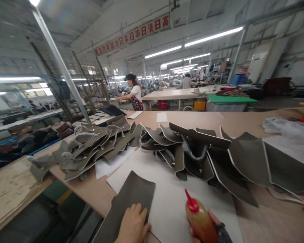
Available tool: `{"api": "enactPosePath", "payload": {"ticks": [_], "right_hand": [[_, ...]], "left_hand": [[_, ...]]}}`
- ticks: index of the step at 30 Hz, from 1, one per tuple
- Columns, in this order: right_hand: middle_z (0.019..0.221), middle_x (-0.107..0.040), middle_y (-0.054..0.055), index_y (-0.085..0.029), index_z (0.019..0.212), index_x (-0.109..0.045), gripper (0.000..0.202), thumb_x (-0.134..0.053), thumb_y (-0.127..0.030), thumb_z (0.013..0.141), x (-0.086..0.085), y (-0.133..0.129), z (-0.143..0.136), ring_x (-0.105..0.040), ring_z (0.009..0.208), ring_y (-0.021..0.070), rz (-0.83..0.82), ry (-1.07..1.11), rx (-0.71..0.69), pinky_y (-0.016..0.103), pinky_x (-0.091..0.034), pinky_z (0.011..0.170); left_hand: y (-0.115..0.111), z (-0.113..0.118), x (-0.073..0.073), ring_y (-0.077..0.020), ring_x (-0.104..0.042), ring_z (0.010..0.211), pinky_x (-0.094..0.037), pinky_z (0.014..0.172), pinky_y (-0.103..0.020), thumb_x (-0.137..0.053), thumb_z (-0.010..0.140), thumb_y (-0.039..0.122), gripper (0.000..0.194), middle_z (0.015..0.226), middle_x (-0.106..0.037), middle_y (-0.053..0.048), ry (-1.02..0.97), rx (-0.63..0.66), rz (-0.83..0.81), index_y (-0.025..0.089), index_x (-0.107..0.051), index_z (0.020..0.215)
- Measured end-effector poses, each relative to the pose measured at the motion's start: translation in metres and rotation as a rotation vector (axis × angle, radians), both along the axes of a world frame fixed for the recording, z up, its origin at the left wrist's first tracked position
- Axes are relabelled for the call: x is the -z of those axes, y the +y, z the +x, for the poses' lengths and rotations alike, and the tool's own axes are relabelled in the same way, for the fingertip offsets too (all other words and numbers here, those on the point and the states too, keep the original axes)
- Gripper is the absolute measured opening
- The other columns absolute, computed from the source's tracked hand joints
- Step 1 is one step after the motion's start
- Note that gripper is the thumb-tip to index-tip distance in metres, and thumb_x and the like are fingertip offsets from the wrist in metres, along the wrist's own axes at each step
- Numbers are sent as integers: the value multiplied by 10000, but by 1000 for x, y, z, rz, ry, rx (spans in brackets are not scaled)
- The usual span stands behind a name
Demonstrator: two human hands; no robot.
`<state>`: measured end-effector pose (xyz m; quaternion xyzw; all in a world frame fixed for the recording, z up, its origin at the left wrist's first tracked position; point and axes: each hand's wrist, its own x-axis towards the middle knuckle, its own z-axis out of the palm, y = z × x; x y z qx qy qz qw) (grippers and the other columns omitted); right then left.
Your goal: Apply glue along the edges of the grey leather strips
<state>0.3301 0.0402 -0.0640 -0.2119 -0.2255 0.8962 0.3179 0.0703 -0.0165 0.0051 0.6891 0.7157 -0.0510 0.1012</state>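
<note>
A flat dark olive panel, seemingly leather, lies near the table's front edge, partly over a white sheet. My left hand rests on this panel with its fingers stretched out. In my right hand is a squeeze bottle with a red pointed nozzle and amber liquid inside. The bottle is tilted, its nozzle pointing up and left, above the white sheet. Much of my right hand is hidden behind the bottle.
Several dark olive bag pieces with wrapped handles are heaped across the table, with another heap at the left. Clear plastic wrap lies at the right. A co-worker stands beyond the table. A metal post rises at left.
</note>
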Motion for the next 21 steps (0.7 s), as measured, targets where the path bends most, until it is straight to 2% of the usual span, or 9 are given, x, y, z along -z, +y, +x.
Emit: {"api": "enactPosePath", "payload": {"ticks": [2, 4, 6, 9, 12, 16, 19, 21], "right_hand": [[629, -708, 129, -100, 811, -733, 619, -590, -683, 660, 10, 2, -2, -637, 460, 179, -48, 80, 79, 234, -456, 429], [651, -710, 151, -85, 855, -727, 585, -594, -632, 698, 13, 1, -4, -646, 477, 199, -58, 111, 133, 245, -459, 431], [654, -706, 169, -72, 875, -718, 573, -574, -608, 735, 12, -2, -5, -644, 473, 209, -57, 114, 150, 262, -470, 441], [641, -703, 165, -81, 853, -712, 527, -536, -574, 784, 6, -8, -7, -642, 483, 203, -50, 87, 261, 258, -474, 430], [648, -706, 128, -124, 814, -698, 426, -607, -536, 751, -4, -14, -12, -651, 537, 209, -59, 28, 367, 252, -478, 412], [697, -700, 57, -192, 932, -635, 366, -703, -462, 694, -23, -21, -17, -617, 494, 177, 46, -125, 532, 232, -450, 367], [783, -682, 36, -208, 976, -584, 421, -724, -448, 660, -41, -23, -13, -599, 494, 161, 147, -368, 601, 225, -432, 354], [833, -662, 35, -211, 981, -573, 454, -734, -454, 634, -55, -23, -6, -620, 565, 187, 216, -550, 598, 241, -447, 376]], "left_hand": [[-5, -4, 4, -297, -494, 1088, -392, 926, -419, -520, 759, 263, 426, 1155, -567, -116, 25, -51, 39, 180, -575, 1174], [-6, -8, 5, -293, -462, 1129, -367, 961, -392, -489, 760, 245, 488, 1203, -531, -145, 39, -115, 55, 115, -529, 1229], [-7, -7, 8, -283, -440, 1155, -338, 991, -370, -440, 785, 244, 505, 1228, -508, -165, 44, -154, 74, 66, -495, 1254], [-8, -2, 14, -265, -454, 1132, -325, 996, -354, -382, 807, 219, 478, 1198, -516, -165, 42, -177, 103, 53, -501, 1239], [-8, -2, 17, -258, -456, 1128, -327, 991, -341, -380, 804, 213, 468, 1186, -520, -156, 18, -168, 87, 62, -511, 1227], [-9, -7, 12, -233, -446, 1155, -314, 1006, -306, -371, 822, 246, 464, 1201, -516, -138, -43, -148, 49, 82, -504, 1235], [-9, -11, 7, -224, -446, 1163, -311, 1008, -292, -384, 813, 247, 466, 1214, -509, -134, -85, -137, 24, 86, -500, 1235], [-8, -11, 6, -227, -454, 1153, -317, 1003, -298, -390, 805, 240, 458, 1205, -512, -137, -102, -131, 25, 83, -510, 1218]]}}
